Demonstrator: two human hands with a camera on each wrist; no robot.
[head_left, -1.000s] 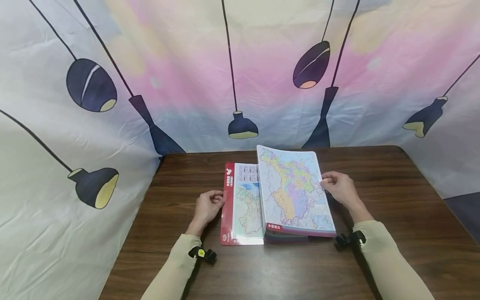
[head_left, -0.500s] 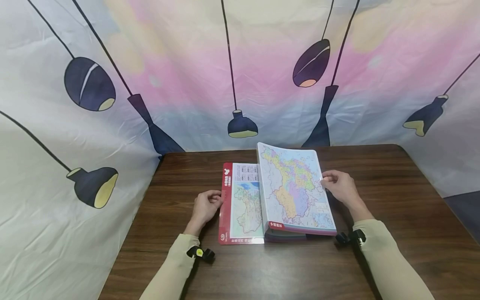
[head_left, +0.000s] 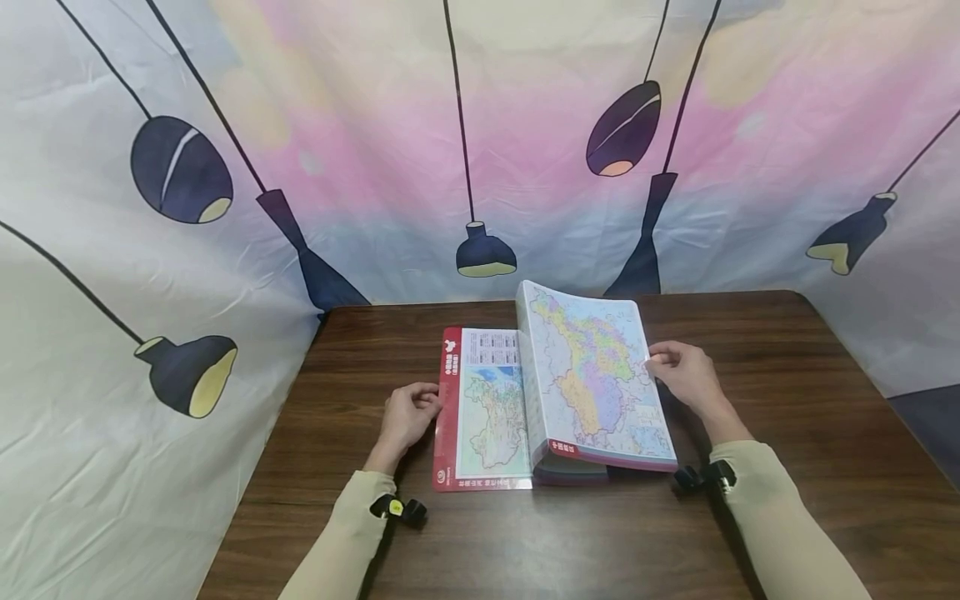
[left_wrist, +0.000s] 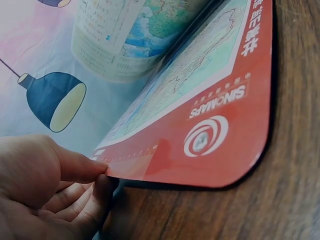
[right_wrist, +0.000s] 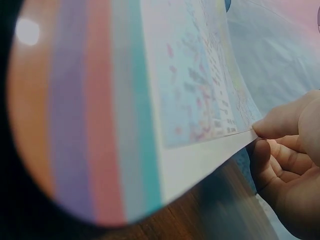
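An atlas [head_left: 555, 392] lies open on the dark wooden table [head_left: 787, 392]. Its red-edged front cover [head_left: 480, 412] lies flat to the left. My left hand [head_left: 408, 414] holds the cover's outer edge [left_wrist: 150, 162] between thumb and fingers. My right hand [head_left: 678, 375] pinches the right edge of a map page [head_left: 592, 375] and holds it raised above the page stack; in the right wrist view the thumb and fingers [right_wrist: 280, 125] clamp that page's edge [right_wrist: 220, 145]. The coloured page edges [right_wrist: 95, 125] show beneath it.
A printed cloth backdrop [head_left: 480, 142] with hanging-lamp drawings closes off the back and both sides of the table. Bare tabletop lies in front of the atlas and to its right.
The right hand has lifted the map page's right edge higher, so the page tilts more steeply. The left hand stays on the cover's edge.
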